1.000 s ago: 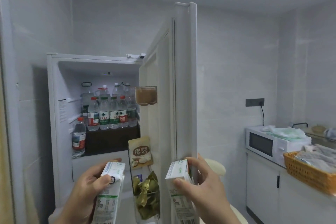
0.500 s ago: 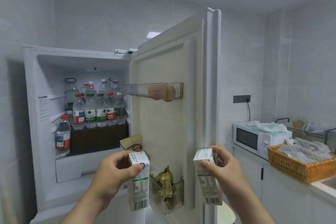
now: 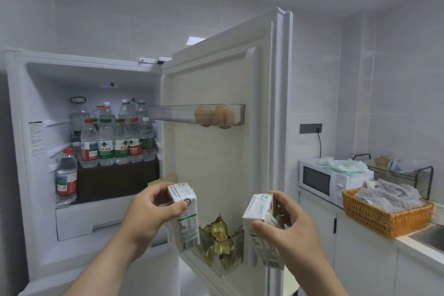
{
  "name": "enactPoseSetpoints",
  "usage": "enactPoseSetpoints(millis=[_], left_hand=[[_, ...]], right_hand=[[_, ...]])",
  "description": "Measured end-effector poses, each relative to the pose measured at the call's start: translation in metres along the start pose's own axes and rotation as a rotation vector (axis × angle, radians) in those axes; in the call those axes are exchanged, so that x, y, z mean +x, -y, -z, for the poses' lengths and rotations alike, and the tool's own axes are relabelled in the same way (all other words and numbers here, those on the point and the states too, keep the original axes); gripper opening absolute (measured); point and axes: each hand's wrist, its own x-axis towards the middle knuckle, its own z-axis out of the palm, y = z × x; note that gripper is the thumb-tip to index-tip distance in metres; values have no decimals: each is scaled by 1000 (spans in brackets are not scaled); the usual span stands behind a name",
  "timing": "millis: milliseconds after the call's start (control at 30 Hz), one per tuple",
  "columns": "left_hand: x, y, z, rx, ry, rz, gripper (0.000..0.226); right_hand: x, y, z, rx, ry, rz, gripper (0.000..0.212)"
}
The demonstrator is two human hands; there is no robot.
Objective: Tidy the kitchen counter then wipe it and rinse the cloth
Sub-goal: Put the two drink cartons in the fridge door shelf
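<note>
1. Hands first: left hand grips a small white-and-green paper drink carton near its top, thumb across the front and fingers curled behind. This carton is upright, with a barcode low on its side.
2. Right hand grips a second white-and-green paper carton, thumb on the near face and fingers wrapped round the far side. It is slightly tilted.
3. Both cartons are in the air, apart from each other, in front of the open white fridge door.
4. They sit just above the clear plastic lower door bin, which holds crumpled green-gold foil packets. Contact with the bin: cannot tell.
5. Clear upper door shelf holds two brown eggs, side by side.
6. Inside the fridge, clear plastic water bottles with red and green caps crowd one shelf.
7. Far right: white microwave on the white kitchen counter, with an orange wicker basket just beside it holding a grey cloth.
</note>
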Motion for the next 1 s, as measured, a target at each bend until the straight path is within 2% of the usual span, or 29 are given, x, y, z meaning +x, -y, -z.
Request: enactPoseSetpoints(millis=[67, 167, 300, 467, 567, 700, 833, 1000], left_hand=[[4, 0, 8, -9, 7, -17, 38], [16, 1, 23, -41, 6, -25, 42], [45, 6, 46, -78, 40, -38, 44], [102, 26, 77, -102, 148, -63, 65], [143, 41, 93, -124, 250, -75, 73], [195, 59, 103, -146, 403, -77, 66], [232, 71, 103, -59, 608, -126, 68], [260, 84, 93, 122, 768, -248, 44]], right_hand=[[2, 5, -8, -11, 76, -9, 58], [9, 14, -30, -2, 148, -14, 48], [27, 20, -60, 20, 119, -21, 35], [60, 11, -95, -33, 21, -45, 69], [83, 0, -117, -29, -53, -61, 70], [113, -10, -144, -76, -186, -116, 64], [131, -14, -165, -213, -234, -161, 39], [146, -19, -185, -415, -271, -259, 52]])
